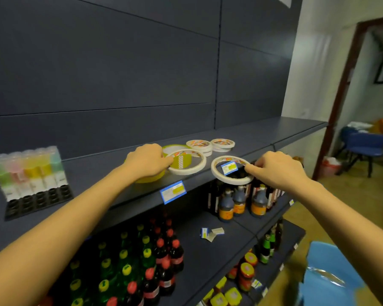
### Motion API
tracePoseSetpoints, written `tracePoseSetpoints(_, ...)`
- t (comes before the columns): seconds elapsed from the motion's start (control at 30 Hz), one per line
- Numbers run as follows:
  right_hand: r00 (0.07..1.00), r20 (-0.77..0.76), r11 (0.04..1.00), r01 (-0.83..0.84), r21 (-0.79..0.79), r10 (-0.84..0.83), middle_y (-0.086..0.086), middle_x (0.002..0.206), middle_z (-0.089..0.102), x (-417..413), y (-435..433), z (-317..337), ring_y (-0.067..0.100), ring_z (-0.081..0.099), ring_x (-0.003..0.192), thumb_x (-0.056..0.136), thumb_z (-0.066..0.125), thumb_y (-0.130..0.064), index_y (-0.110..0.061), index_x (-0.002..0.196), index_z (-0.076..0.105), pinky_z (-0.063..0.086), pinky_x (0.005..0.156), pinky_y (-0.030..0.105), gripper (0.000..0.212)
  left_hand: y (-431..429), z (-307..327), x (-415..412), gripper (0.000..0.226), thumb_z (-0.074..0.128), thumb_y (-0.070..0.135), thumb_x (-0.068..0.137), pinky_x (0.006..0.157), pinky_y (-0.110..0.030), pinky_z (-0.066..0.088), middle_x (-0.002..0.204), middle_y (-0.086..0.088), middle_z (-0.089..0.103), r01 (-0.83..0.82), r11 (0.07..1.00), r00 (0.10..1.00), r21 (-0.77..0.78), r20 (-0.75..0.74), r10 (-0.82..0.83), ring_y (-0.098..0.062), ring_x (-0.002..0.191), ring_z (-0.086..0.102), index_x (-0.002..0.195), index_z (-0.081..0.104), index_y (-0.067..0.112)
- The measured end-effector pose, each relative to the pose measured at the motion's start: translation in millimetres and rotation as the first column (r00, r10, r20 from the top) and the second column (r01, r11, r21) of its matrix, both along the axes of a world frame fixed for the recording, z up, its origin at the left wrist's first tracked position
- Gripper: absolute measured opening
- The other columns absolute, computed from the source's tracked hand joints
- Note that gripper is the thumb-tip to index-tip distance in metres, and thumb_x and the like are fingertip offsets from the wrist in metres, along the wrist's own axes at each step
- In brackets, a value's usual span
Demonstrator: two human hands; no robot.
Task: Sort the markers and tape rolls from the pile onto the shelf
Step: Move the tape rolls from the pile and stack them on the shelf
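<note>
Pastel markers (31, 173) stand far left on the dark shelf (263, 133), the left hand (146, 160) pinches a white tape roll (186, 161) above it, and the right hand (279, 168) pinches a second roll (231, 171) just off its front edge, both apparently bound for the stacked rolls (210, 144) behind.

Head-worn wide-angle camera, facing forward and down along a dark blue metal shelf (93, 173).
It sits close behind and above both grips: the left hand (147, 160) holds the left white tape ring (186, 172), the right hand (279, 171) pinches the right white tape ring (230, 181), near mid-frame. Below the grips lie red- and yellow-capped plastic bottles (159, 261); a brown-framed doorway (349, 85) stands right of them.
</note>
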State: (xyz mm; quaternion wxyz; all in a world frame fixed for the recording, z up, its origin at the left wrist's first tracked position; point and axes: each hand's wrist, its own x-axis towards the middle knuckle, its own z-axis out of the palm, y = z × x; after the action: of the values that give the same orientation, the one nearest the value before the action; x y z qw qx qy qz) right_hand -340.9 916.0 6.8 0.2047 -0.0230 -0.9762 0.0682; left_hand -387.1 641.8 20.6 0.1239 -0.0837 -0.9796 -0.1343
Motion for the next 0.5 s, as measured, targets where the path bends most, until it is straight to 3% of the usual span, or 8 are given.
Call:
tracePoseSetpoints(0.13,1.000,-0.006,1.000,0.024,0.017,-0.024,0.002,0.052,0.052,-44.5,30.1,1.7,0.019,0.048,0.051,0.088,0.048,-0.057,-0.015,0.051,0.054,0.030,0.045,0.023,0.056,29.3,3.3,-51.2,0.044,0.049,0.041,0.089,0.059,-0.028,0.033,0.055,0.000,0.041,-0.026,1.000,1.000,-0.015,-0.016,0.025,-0.018,0.058,0.043,0.054,0.044,0.014)
tracePoseSetpoints(0.27,1.000,-0.024,1.000,0.008,0.025,-0.007,0.001,0.051,0.049,-100.6,51.6,8.1,0.020,0.047,0.051,0.089,0.048,-0.055,-0.015,0.051,0.051,0.031,0.046,0.023,0.055,48.7,7.1,-105.8,0.035,0.048,0.039,0.090,0.063,-0.029,0.036,0.058,0.001,0.046,-0.066,0.997,0.997,-0.033,-0.032,0.065,-0.016,0.059,0.045,0.069,0.058,0.014)
tracePoseSetpoints(0.5,1.000,0.008,1.000,-0.023,-0.020,0.023,-0.002,0.054,0.049,-174.8,74.0,2.3,0.019,0.047,0.055,0.088,0.048,-0.054,-0.018,0.058,0.060,0.029,0.047,0.024,0.049,75.0,1.8,-172.2,0.038,0.046,0.039,0.092,0.063,-0.031,0.035,0.060,0.002,0.046,-0.139,0.989,0.987,-0.055,-0.090,0.133,-0.019,0.065,0.047,0.060,0.046,0.018)
